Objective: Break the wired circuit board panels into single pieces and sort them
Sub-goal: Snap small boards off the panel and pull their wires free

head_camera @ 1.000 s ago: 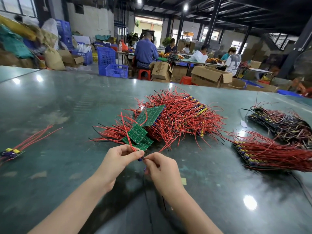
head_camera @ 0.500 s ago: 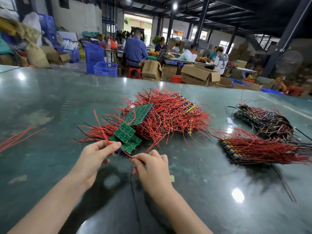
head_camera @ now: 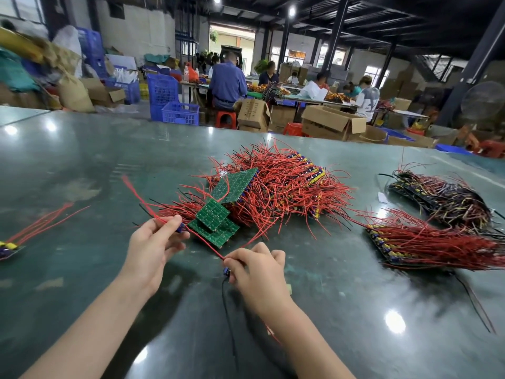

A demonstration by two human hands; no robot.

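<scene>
My left hand (head_camera: pixel 151 246) pinches a small wired board piece (head_camera: pixel 179 227) whose red wire sticks up to the left. My right hand (head_camera: pixel 257 272) pinches a second small piece (head_camera: pixel 226 270), with a black wire hanging toward me and a red wire running up toward my left hand. The two pieces are apart. Just beyond my hands lie green circuit board panels (head_camera: pixel 216 217) stacked against a big heap of red-wired boards (head_camera: pixel 281 184).
A row of red-wired pieces (head_camera: pixel 426 242) lies at the right, with a darker black-wired bundle (head_camera: pixel 442 195) behind it. A few wired pieces (head_camera: pixel 11 246) sit at the left edge. The dark green table (head_camera: pixel 82 160) stretches far; people and boxes are beyond it.
My hands have moved apart: the left went up and left with one piece, the right stayed low with the other. Before, both pinched together at one spot.
</scene>
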